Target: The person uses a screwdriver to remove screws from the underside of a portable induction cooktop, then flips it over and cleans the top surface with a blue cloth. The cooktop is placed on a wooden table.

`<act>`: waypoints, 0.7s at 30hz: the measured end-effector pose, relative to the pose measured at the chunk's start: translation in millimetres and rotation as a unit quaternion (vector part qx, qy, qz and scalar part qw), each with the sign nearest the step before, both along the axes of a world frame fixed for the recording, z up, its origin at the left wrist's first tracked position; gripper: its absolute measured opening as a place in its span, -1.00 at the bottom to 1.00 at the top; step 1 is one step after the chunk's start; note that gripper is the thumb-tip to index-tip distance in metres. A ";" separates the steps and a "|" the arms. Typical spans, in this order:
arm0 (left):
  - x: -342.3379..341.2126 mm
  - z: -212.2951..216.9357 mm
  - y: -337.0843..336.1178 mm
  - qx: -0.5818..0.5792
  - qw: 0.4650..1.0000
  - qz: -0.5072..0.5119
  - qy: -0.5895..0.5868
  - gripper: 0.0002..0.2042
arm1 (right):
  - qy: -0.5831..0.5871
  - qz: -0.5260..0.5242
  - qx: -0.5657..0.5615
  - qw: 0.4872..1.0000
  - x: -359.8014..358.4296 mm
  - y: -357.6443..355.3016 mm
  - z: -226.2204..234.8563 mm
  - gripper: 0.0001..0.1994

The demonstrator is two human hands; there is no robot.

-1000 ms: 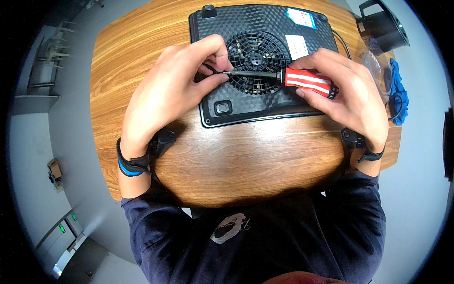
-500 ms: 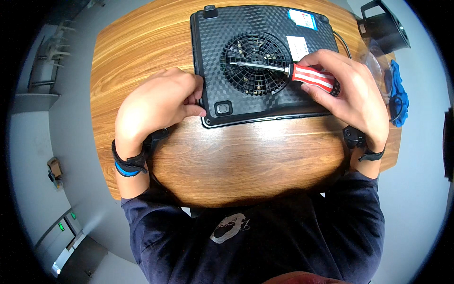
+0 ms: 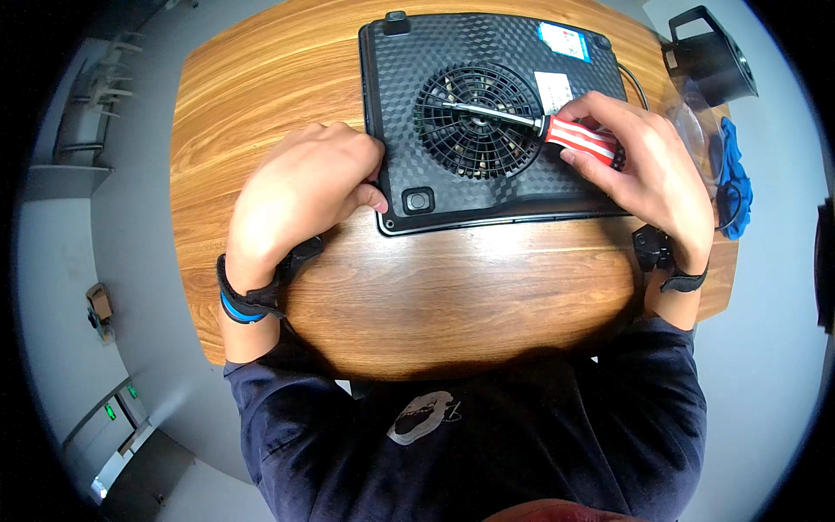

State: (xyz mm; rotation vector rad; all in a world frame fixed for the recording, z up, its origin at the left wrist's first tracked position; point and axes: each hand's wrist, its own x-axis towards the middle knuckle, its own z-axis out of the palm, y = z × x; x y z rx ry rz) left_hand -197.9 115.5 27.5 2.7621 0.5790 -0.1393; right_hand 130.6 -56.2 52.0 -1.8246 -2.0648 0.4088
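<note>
A black induction cooker (image 3: 487,196) lies bottom up on the wooden table, its textured underside showing a round fan grille (image 3: 444,143) and square rubber feet. My left hand (image 3: 309,187) is closed on the cooker's left edge close to the near-left corner, fingertips partly hidden, thumb by the corner. In my right hand (image 3: 648,161) is a screwdriver (image 3: 581,139) with a red, white-striped handle. Its metal shaft points left over the grille, and the tip seems to hover above the slats. Two labels, a white one (image 3: 553,91) and a blue-and-white one (image 3: 565,42), are stuck on the underside.
Behind the cooker's right side a power cord (image 3: 639,85) curves out. A black jug with a handle (image 3: 709,61) stands at the far right. Near it are clear plastic (image 3: 691,122) and a blue cloth (image 3: 735,178) at the table's right edge.
The screwdriver tip has shifted a little right and away from me over the grille. The cooker and my left hand appear slightly farther right in the picture. Both grips look the same.
</note>
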 end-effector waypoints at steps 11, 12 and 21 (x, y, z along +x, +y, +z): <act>18.0 -7.8 -6.0 -0.046 0.998 0.006 -0.038 -0.62 | -0.005 -0.002 0.015 1.000 2.3 2.4 -1.8 -0.72; 17.6 -8.9 -5.3 -0.045 0.998 -0.003 -0.046 -0.63 | -0.006 -0.001 0.017 1.000 2.5 2.6 -2.0 -0.72; 7.7 -7.3 14.1 -0.069 0.991 -0.041 -0.104 -0.85 | -0.007 0.027 0.020 0.999 -8.9 -2.9 12.2 -0.67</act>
